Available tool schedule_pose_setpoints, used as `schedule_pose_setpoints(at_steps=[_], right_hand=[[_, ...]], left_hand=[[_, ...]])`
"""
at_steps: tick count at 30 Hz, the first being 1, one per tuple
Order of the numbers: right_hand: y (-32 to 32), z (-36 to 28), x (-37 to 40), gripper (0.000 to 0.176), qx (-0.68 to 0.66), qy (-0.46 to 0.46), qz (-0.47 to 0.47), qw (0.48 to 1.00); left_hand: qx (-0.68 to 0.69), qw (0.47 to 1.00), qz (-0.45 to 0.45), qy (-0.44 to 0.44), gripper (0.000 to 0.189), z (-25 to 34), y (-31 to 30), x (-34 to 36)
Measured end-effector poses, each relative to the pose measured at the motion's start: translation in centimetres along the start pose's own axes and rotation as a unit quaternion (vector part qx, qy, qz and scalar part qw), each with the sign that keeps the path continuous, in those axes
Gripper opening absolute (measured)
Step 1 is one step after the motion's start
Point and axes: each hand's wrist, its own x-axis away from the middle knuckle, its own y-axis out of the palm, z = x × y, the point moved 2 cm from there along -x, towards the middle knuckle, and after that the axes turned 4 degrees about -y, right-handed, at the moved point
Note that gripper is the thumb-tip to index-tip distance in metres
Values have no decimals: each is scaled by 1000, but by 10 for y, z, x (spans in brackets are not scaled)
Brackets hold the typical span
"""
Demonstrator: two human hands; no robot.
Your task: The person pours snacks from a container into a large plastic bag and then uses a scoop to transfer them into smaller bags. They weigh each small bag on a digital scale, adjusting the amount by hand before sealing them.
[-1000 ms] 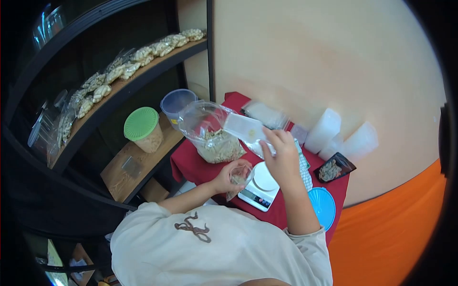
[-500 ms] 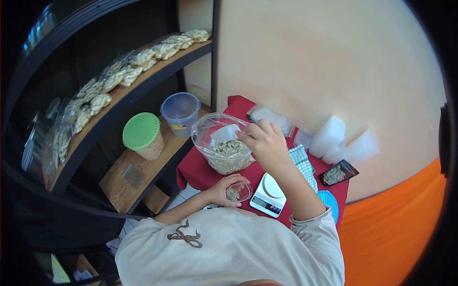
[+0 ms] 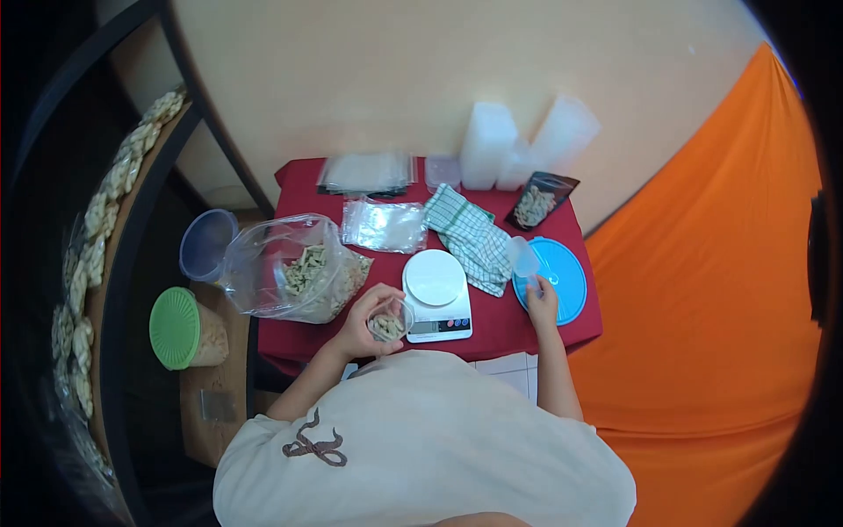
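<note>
My left hand [image 3: 362,323] is wrapped around a small clear plastic cup [image 3: 390,323] with pale snack pieces in its bottom. Just right of the cup stands a white kitchen scale [image 3: 439,307] with a round platform. On the right, my right hand [image 3: 543,303] grips the handle of a translucent white scoop [image 3: 522,256], over a round blue lid [image 3: 563,283]. A large open clear plastic bag [image 3: 263,263] holding greenish-white snack pieces [image 3: 307,270] leans at the table's left side.
A green checked cloth [image 3: 465,230], plastic pouches [image 3: 385,225] and a dark filled pouch [image 3: 539,202] lie on the red tablecloth [image 3: 351,356]. Stacked plastic containers [image 3: 489,145] stand by the wall. Left, a shelf holds a green-lidded tub [image 3: 176,328] and a purple bucket [image 3: 209,246].
My right hand has carried the scoop out of the bag and across to the blue lid. My left hand still holds the cup, now beside the scale. The view has turned right.
</note>
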Motion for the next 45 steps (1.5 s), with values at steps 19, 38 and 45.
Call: schedule_pose_setpoints(at_steps=[19, 38, 45], right_hand=[[39, -187, 61, 27, -401, -159, -112, 895], [45, -242, 56, 23, -346, -63, -119, 929], [40, -251, 70, 15, -335, -40, -118, 934]], left_hand=[[11, 994, 96, 58, 72, 15, 42, -68], [292, 938, -4, -187, 55, 6, 35, -31], [308, 950, 29, -43, 42, -7, 15, -29]])
